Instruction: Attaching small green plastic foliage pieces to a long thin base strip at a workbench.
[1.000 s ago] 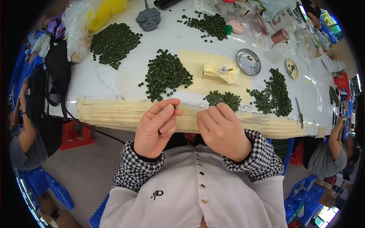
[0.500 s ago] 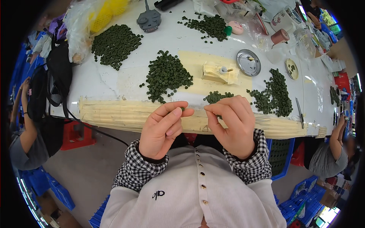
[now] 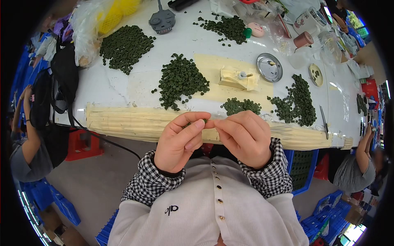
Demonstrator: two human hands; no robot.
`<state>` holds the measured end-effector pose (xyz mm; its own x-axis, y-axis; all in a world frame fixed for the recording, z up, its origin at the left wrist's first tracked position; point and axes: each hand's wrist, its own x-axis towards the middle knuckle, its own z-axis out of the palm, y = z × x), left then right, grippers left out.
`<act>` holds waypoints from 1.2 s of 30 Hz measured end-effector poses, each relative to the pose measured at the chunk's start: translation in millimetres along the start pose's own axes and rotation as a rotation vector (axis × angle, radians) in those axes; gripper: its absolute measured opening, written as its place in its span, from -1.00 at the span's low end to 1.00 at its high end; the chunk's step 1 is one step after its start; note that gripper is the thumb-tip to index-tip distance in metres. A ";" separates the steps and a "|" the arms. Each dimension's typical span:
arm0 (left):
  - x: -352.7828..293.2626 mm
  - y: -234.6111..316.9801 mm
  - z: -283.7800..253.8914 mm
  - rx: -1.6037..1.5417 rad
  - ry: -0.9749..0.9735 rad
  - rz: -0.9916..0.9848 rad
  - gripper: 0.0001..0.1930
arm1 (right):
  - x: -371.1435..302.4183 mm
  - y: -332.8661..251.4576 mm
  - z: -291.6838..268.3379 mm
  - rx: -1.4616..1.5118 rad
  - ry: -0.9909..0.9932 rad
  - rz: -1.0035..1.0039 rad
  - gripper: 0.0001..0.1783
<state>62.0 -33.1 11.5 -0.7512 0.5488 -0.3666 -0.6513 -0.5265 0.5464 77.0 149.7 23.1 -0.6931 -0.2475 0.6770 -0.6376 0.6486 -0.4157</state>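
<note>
Between the thumb and fingers of my left hand [image 3: 177,141] is a small dark green round piece [image 3: 205,121], mostly covered by the fingertips. My right hand [image 3: 249,138] is closed in a pinch, and its tips meet those of the left at the piece. Whatever the right fingers pinch is hidden. Just beyond the right hand lies a small pile of green round pieces [image 3: 241,106]. A larger heap of the same kind [image 3: 180,80] sits past the left hand, and another pile [image 3: 301,102] lies to the right.
Masking tape [image 3: 119,123] covers the table's near edge. Farther back stand a taped block with a peg [image 3: 239,78], a round metal lid [image 3: 269,67] and a grey device [image 3: 161,22]. A thin metal tool [image 3: 324,122] lies at right; a black bag [image 3: 65,78] hangs at left.
My right hand has moved left, and its fingertips now meet those of my left hand. More of the small pile behind it shows. The left hand has shifted slightly right.
</note>
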 end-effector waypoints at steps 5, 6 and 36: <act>0.0 -0.7 6.6 0.020 0.031 0.015 -0.77 | 2.0 -8.8 -4.6 0.233 0.020 0.302 -0.81; -0.4 -0.7 6.9 0.038 0.030 0.019 -0.77 | 2.5 -9.9 -5.0 0.291 0.011 0.377 -0.82; 2.0 -12.5 4.9 0.091 0.141 0.170 -0.85 | -6.5 -10.6 13.1 0.497 0.031 0.606 -0.84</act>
<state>69.2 -22.2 7.7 -0.8609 0.3579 -0.3616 -0.5067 -0.5394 0.6725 83.9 135.0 15.1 -0.9633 0.0719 0.2587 -0.2317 0.2641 -0.9363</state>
